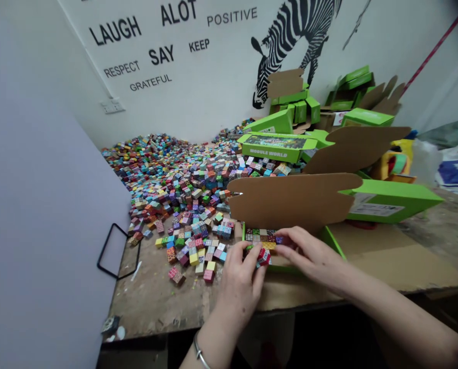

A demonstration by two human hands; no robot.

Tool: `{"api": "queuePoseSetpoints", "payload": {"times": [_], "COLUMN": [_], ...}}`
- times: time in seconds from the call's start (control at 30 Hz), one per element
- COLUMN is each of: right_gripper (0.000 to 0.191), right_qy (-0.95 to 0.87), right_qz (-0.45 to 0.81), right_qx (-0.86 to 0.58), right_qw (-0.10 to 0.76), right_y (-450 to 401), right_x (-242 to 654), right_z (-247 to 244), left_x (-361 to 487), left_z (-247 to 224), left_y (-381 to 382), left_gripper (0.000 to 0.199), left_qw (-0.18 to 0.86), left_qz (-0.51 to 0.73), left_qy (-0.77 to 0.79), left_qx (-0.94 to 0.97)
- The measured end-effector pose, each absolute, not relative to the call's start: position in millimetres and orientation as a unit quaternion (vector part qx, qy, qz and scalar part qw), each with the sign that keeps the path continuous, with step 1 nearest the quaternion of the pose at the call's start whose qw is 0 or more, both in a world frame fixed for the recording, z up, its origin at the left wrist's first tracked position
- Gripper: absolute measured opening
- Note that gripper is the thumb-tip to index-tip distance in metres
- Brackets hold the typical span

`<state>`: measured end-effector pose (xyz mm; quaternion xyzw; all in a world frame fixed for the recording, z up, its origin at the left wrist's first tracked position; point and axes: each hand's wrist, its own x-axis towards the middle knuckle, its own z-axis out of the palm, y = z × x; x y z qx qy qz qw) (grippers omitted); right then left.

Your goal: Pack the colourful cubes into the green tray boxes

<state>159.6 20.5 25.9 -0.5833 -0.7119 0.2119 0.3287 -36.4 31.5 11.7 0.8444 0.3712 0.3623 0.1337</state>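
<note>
An open green box (335, 243) with its brown cardboard lid (290, 201) raised stands before me, small patterned cube blocks set in rows inside. Over its left front, my left hand (241, 277) pinches a red cube block (264, 257) marked TNT, tilted above the other blocks. My right hand (309, 254) reaches in from the right, thumb and forefinger closed about a small purple cube block (278, 240) beside the rows. Part of the box's inside is hidden by both hands.
A large heap of coloured cube blocks (182, 174) spreads over the table's left and back. Another green box (396, 201) stands to the right, and a printed green box (277, 146) lies behind. A black wire frame (115, 251) is at left, beside a pale panel (47, 205).
</note>
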Motion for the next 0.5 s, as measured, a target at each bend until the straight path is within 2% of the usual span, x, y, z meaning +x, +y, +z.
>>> {"api": "queuePoseSetpoints", "payload": {"times": [0.07,0.23,0.4,0.5], "right_gripper": [0.033,0.023,0.035,0.039], "right_qy": [-0.700,-0.649,-0.580,-0.561], "right_qz": [0.276,0.373,0.471,0.489], "right_qx": [-0.559,-0.529,-0.513,-0.516], "right_qw": [0.349,0.400,0.423,0.424], "right_y": [11,7,5,3], "right_x": [145,134,140,138], "right_z": [33,29,32,38], "left_x": [-36,-35,-37,-37], "left_z": [13,9,4,7], "left_y": [29,27,26,25], "left_gripper": [0.044,0.049,0.062,0.059], "left_qw": [0.130,0.180,0.275,0.306], "left_qz": [0.360,0.391,0.437,0.430], "left_qy": [0.363,0.355,0.409,0.410], "left_qx": [0.849,0.830,0.752,0.744]}}
